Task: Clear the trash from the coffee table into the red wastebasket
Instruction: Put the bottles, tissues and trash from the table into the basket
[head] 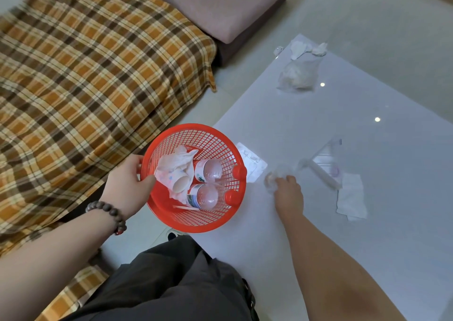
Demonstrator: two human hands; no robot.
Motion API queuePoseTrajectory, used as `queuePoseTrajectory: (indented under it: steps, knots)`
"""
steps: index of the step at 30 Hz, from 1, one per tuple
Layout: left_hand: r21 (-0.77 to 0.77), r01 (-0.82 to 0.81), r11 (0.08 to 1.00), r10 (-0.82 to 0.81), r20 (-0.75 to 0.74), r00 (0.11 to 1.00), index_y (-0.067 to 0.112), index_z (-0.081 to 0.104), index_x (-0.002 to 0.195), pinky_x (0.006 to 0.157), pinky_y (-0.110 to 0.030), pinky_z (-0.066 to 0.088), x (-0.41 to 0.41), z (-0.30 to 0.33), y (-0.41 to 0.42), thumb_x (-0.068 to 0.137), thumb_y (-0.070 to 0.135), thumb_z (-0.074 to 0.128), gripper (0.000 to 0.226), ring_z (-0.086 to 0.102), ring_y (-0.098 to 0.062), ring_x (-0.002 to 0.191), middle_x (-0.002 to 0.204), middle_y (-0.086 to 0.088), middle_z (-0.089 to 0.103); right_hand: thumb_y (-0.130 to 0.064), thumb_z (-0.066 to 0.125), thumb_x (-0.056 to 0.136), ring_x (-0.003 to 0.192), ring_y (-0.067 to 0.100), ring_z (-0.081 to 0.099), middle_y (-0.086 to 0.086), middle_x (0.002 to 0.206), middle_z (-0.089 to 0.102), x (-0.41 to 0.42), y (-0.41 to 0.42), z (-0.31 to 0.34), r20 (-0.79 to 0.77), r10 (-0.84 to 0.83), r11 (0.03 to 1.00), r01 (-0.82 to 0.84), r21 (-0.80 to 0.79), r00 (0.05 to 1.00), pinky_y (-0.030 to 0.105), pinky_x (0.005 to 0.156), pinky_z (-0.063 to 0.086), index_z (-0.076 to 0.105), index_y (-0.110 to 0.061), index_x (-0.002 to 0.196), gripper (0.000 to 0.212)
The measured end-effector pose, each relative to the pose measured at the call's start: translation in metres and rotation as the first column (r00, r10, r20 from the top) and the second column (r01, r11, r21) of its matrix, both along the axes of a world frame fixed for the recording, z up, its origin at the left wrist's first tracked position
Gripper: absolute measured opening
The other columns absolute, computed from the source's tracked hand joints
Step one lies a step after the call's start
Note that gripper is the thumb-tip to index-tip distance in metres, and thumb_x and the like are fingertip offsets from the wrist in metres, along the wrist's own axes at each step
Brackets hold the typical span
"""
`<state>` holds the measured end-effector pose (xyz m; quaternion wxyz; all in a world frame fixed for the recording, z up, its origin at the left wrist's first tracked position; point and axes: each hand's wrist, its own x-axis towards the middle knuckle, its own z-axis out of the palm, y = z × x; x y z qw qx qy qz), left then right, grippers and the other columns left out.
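My left hand (pixel 131 177) grips the rim of the red mesh wastebasket (pixel 220 216), held beside the white coffee table's (pixel 318 247) left edge. Inside lie crumpled tissue (pixel 177 164), a paper cup and two plastic bottles (pixel 208 171). My right hand (pixel 288 192) rests on the table with its fingers closing on a small crumpled clear wrapper (pixel 274 176). A white blister pack (pixel 252 164) lies just right of the basket. Farther right sit a clear plastic box (pixel 323 164) and a flat tissue (pixel 351 198). At the far end lie a clear bag (pixel 297 74) and crumpled tissues (pixel 307 47).
A sofa with an orange plaid cover (pixel 85 75) runs along the left, with a mauve cushion (pixel 220 4) behind. My dark trouser leg (pixel 166 284) fills the bottom between sofa and table. Pale floor surrounds the table.
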<state>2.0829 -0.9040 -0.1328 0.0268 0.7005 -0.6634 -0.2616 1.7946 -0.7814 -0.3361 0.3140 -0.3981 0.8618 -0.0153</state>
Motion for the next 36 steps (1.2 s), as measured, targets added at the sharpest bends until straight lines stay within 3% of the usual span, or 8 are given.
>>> queuePoseTrajectory:
  steps: [3, 7, 14, 20, 26, 29, 33, 36]
  knots:
    - [0.001, -0.006, 1.000, 0.006, -0.003, 1.000, 0.014, 0.056, 0.109, 0.050, -0.016, 0.034, 0.002, -0.001, 0.000, 0.084, 0.023, 0.056, 0.026, 0.050, 0.000, 0.067, 0.093, 0.000, 0.060, -0.004, 0.047, 0.086, 0.101, 0.030, 0.054, 0.013, 0.118, 0.054, 0.001, 0.011, 0.005, 0.053, -0.080, 0.995, 0.082, -0.054, 0.995, 0.030, 0.077, 0.038, 0.062, -0.009, 0.109, 0.028]
    - [0.016, -0.044, 0.999, 0.045, -0.021, 0.999, 0.019, 0.055, 0.104, 0.051, -0.017, 0.034, 0.003, -0.001, 0.001, 0.084, 0.023, 0.055, 0.021, 0.051, -0.001, 0.068, 0.088, 0.003, 0.059, 0.002, 0.051, 0.082, 0.094, 0.024, 0.060, 0.006, 0.107, 0.064, 0.022, 0.003, 0.051, 0.186, -0.280, 0.876, 0.330, -0.353, 0.942, 0.024, 0.074, 0.036, 0.067, -0.010, 0.098, 0.026]
    - [0.025, -0.057, 0.998, 0.058, -0.047, 0.997, 0.017, 0.056, 0.108, 0.048, -0.015, 0.033, -0.006, 0.000, 0.005, 0.084, 0.019, 0.053, 0.024, 0.051, -0.001, 0.065, 0.089, 0.002, 0.058, -0.002, 0.055, 0.077, 0.098, 0.018, 0.062, 0.004, 0.105, 0.067, 0.067, -0.008, 0.159, 0.221, -0.083, 0.629, 0.223, -0.745, 0.972, 0.021, 0.084, 0.045, 0.071, -0.011, 0.096, 0.027]
    - [0.024, -0.014, 1.000, 0.016, -0.101, 0.995, 0.019, 0.055, 0.107, 0.049, -0.012, 0.033, -0.018, 0.003, 0.010, 0.086, 0.022, 0.054, 0.022, 0.050, 0.002, 0.066, 0.095, 0.003, 0.058, -0.002, 0.052, 0.080, 0.104, 0.021, 0.060, 0.005, 0.110, 0.067, 0.099, -0.011, 0.187, 0.216, 0.148, 0.679, 0.060, -0.732, 0.965, 0.029, 0.087, 0.050, 0.071, -0.012, 0.102, 0.031]
    - [0.015, 0.020, 1.000, -0.017, -0.130, 0.991, 0.021, 0.055, 0.110, 0.050, -0.009, 0.032, -0.024, 0.006, 0.016, 0.088, 0.025, 0.054, 0.022, 0.048, 0.006, 0.067, 0.095, 0.006, 0.057, -0.033, 0.056, 0.090, 0.125, 0.012, 0.044, -0.007, 0.137, 0.053, 0.112, -0.005, 0.180, 0.260, 0.343, 0.761, -0.104, -0.640, 0.903, 0.033, 0.101, 0.041, 0.052, -0.031, 0.131, 0.041]
    - [0.011, 0.017, 1.000, -0.016, -0.131, 0.991, 0.021, 0.056, 0.110, 0.051, -0.009, 0.031, -0.024, 0.006, 0.017, 0.086, 0.021, 0.054, 0.023, 0.048, 0.007, 0.068, 0.095, 0.006, 0.057, -0.034, 0.059, 0.088, 0.129, 0.010, 0.041, -0.007, 0.138, 0.051, 0.104, 0.003, 0.176, 0.254, 0.281, 0.729, -0.034, -0.684, 0.925, 0.034, 0.103, 0.041, 0.051, -0.029, 0.131, 0.044]
    - [0.008, 0.036, 0.999, -0.035, -0.126, 0.991, 0.018, 0.056, 0.112, 0.052, -0.011, 0.032, -0.022, 0.004, 0.016, 0.087, 0.020, 0.055, 0.026, 0.049, 0.004, 0.068, 0.098, 0.003, 0.058, -0.037, 0.061, 0.086, 0.132, 0.010, 0.033, -0.003, 0.143, 0.042, 0.065, 0.013, 0.154, 0.214, 0.018, 0.687, 0.144, -0.713, 0.977, 0.017, 0.103, 0.029, 0.046, -0.029, 0.133, 0.050]
    - [0.003, 0.035, 0.999, -0.034, -0.114, 0.993, 0.017, 0.056, 0.111, 0.049, -0.012, 0.033, -0.019, 0.001, 0.017, 0.086, 0.020, 0.056, 0.026, 0.050, 0.002, 0.065, 0.096, 0.003, 0.058, -0.036, 0.067, 0.083, 0.137, 0.024, 0.027, 0.009, 0.149, 0.032, 0.016, 0.018, 0.120, 0.114, -0.185, 0.726, 0.214, -0.654, 0.976, 0.033, 0.110, 0.029, 0.042, -0.023, 0.138, 0.061]
